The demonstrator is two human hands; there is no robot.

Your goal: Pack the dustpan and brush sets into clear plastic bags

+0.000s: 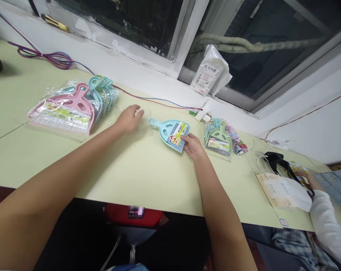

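Observation:
A light blue dustpan and brush set (170, 133) with a yellow-green label is held by its wide end in my right hand (193, 146), thumb on top. Its looped handle points left, toward my left hand (130, 118). That hand is open above the table, fingers apart, with clear plastic film near it. To its left lies a pile of bagged dustpan sets, a pink one (71, 107) in front and blue and green ones behind. Right of my right hand, a smaller green dustpan set (219, 137) rests in clear plastic with a blue one behind.
Wires (56, 59) run along the wall side of the table (148, 177). A screwdriver (55, 23) and a white plastic package (208, 73) sit on the sill. At right, a co-worker's white sleeve (325, 214) reaches in beside a Foce-printed packet (283, 192) and black strap.

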